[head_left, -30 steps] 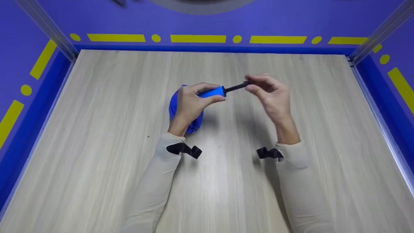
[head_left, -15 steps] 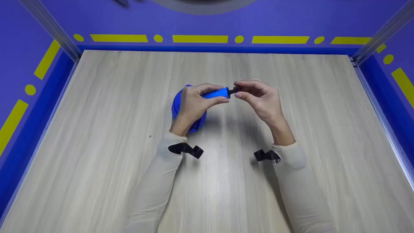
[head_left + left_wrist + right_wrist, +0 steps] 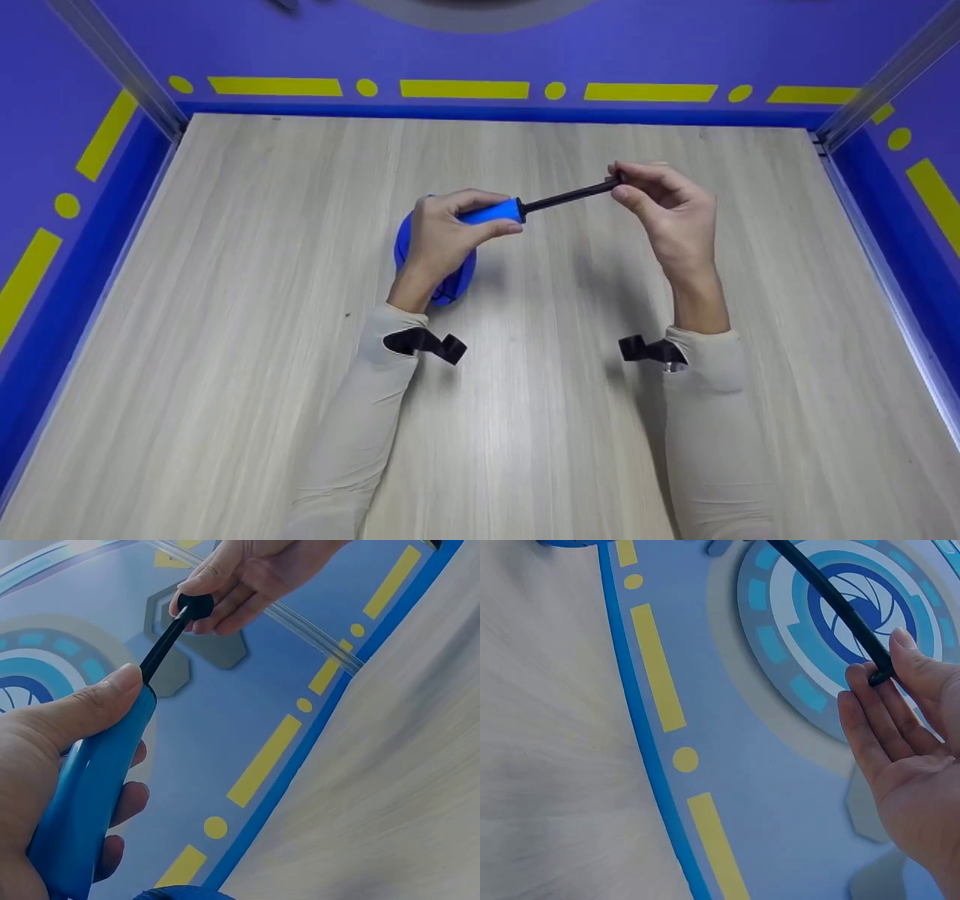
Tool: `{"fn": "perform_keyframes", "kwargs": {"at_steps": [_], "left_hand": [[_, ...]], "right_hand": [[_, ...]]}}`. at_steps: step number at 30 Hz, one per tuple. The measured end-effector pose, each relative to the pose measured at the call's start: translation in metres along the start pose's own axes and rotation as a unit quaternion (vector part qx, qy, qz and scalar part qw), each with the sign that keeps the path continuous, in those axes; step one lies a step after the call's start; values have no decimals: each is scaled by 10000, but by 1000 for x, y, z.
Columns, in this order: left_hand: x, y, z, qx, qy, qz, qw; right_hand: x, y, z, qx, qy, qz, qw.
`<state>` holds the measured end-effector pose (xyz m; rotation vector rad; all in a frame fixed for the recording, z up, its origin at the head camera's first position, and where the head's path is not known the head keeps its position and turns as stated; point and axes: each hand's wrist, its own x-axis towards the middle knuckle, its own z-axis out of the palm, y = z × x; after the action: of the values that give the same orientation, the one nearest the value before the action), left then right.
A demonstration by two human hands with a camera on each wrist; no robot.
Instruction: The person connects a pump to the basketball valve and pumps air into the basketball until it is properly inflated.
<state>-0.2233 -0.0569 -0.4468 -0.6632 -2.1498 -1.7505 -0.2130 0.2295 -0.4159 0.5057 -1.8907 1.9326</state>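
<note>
My left hand (image 3: 442, 238) grips the blue barrel (image 3: 493, 213) of a small hand pump, thumb along one side and fingers round the other. A long black plunger rod (image 3: 568, 198) stands far out of the barrel, angled up to the right. At its end, my right hand (image 3: 676, 217) pinches the black knob (image 3: 196, 606) between thumb and fingers; in the right wrist view the other fingers extend past the rod's end. Behind my left hand and wrist is a blue rounded ball-like thing (image 3: 459, 283) with dark lines, mostly hidden. Its link to the pump is covered by the hand.
A pale wood-grain table (image 3: 525, 420) lies below both hands. Blue-purple panels with yellow marks (image 3: 465, 89) wall it in at the back and sides. Black camera mounts (image 3: 450, 349) stick out inward from both wrists.
My right hand first moved left, pushing the rod nearly into the barrel, then drew it out to the right, farther than at first. My left hand and the blue ball-like thing stay almost in place.
</note>
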Motion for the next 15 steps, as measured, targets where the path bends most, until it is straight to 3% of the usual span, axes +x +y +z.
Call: {"fn": "perform_keyframes", "kwargs": {"at_steps": [5,10,15], "left_hand": [[0,3,4,60,14,132,9999],[-1,4,6,409,31,237,9989],[0,5,8,314,-76,155,9994]], "right_hand": [[-4,5,22,-75,-431,48,9990],[-11,12,46,-1,-1071,409,9934],[-15,12,50,-158,-1144,268,9929]]}}
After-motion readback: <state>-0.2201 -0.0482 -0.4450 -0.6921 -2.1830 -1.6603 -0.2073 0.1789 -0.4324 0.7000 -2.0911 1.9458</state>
